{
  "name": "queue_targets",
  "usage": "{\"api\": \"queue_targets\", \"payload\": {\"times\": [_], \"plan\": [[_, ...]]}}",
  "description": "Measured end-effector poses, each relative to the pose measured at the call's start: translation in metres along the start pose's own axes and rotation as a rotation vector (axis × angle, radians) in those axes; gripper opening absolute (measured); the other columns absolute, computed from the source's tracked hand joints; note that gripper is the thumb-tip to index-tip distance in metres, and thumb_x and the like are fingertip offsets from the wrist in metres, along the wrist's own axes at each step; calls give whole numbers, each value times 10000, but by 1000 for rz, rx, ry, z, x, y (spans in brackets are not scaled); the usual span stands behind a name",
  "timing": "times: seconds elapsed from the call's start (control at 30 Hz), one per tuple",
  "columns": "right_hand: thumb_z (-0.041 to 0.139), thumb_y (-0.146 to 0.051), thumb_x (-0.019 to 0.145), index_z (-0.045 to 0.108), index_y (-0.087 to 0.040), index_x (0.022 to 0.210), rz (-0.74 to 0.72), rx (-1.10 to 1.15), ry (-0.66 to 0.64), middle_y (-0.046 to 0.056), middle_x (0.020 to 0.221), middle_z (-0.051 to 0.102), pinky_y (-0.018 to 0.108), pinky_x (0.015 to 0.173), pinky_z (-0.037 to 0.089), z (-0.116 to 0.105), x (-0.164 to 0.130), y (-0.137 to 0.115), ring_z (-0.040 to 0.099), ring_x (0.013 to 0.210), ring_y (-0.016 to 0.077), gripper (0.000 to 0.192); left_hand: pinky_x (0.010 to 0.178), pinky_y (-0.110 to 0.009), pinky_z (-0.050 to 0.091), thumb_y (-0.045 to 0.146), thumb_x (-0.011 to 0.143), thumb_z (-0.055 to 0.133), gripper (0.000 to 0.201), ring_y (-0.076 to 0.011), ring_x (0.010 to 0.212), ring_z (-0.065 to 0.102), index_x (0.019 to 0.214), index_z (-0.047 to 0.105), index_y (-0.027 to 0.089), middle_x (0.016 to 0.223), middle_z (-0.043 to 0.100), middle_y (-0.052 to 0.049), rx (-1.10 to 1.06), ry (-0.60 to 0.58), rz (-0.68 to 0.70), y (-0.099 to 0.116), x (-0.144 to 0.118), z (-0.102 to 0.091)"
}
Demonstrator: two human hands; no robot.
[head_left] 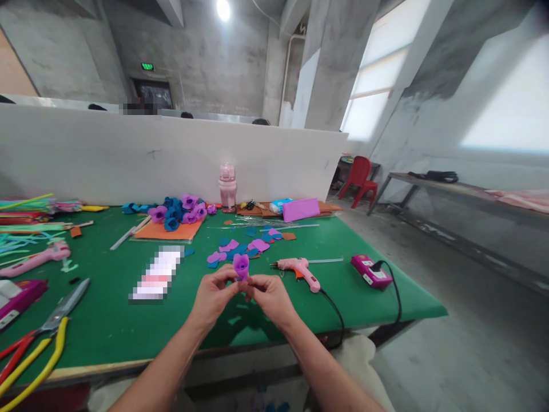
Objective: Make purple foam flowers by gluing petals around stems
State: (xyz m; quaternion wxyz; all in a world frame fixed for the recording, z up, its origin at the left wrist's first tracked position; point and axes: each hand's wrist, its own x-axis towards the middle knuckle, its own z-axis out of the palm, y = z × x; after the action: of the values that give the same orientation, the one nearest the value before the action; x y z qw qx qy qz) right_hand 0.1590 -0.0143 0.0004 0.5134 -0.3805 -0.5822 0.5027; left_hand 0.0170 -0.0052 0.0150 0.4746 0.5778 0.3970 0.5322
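A purple craft flower (241,266) with a dark centre stands upright between my hands, above the near part of the green table. My left hand (217,294) pinches its base from the left. From the other side my right hand (268,294) closes its fingers on the same base. Fingertips hide the flower's lower end. Loose purple petals (259,246) and blue petals (241,250) lie scattered just beyond the hands. To the right rests a pink glue gun (299,269) with an orange trigger, a clear glue stick at its rear and a black cord.
Finished purple and blue flowers (172,220) lie on an orange sheet (171,231). Large scissors (60,312) with red and yellow handles lie at left. A pink bottle (227,189) stands by the white partition (171,154). A magenta power box (371,272) sits at right.
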Motion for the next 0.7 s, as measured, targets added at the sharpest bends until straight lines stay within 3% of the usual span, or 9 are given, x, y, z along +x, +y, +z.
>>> {"api": "queue_targets", "payload": {"times": [0.07,0.2,0.33,0.5,0.6,0.7], "plan": [[655,-349,724,724,-193,788,6,-20,-4,-8,650,632,237,539,407,-3,1,4,509,528,111,182,697,-270,448,314,609,761,160,-163,709,570,662,702,176,726,665,-29,-23,52,-29,0,1,0],[603,-356,766,694,-195,859,-43,-231,136,19,730,666,252,554,441,-10,3,6,552,576,138,208,613,-232,431,316,609,763,213,-124,621,560,718,670,159,694,678,-19,-154,179,-105,-3,5,1],[521,-374,822,686,-184,818,-141,-444,220,23,694,666,255,578,442,-26,6,-9,574,602,151,250,560,-217,424,318,617,756,257,-95,546,543,758,648,132,701,687,-35,-232,172,-174,-11,9,0],[504,-377,811,673,-179,857,-118,-704,358,39,783,697,264,656,444,-83,5,-26,618,691,166,264,544,-214,439,295,592,769,270,-99,532,571,746,615,136,679,688,-30,-259,155,-207,-23,10,0],[499,-382,797,667,-186,799,53,-947,417,35,748,686,268,646,419,-127,-1,-21,604,688,175,258,514,-199,428,285,592,770,266,-87,509,561,738,599,143,669,688,-25,-261,131,-231,-27,9,-1],[481,-428,799,644,-167,767,249,-1059,420,41,703,665,256,598,391,-156,-12,-14,585,656,172,310,494,-189,419,282,576,781,290,-81,495,554,737,583,144,651,684,-21,-263,105,-270,-25,8,-1]]}}
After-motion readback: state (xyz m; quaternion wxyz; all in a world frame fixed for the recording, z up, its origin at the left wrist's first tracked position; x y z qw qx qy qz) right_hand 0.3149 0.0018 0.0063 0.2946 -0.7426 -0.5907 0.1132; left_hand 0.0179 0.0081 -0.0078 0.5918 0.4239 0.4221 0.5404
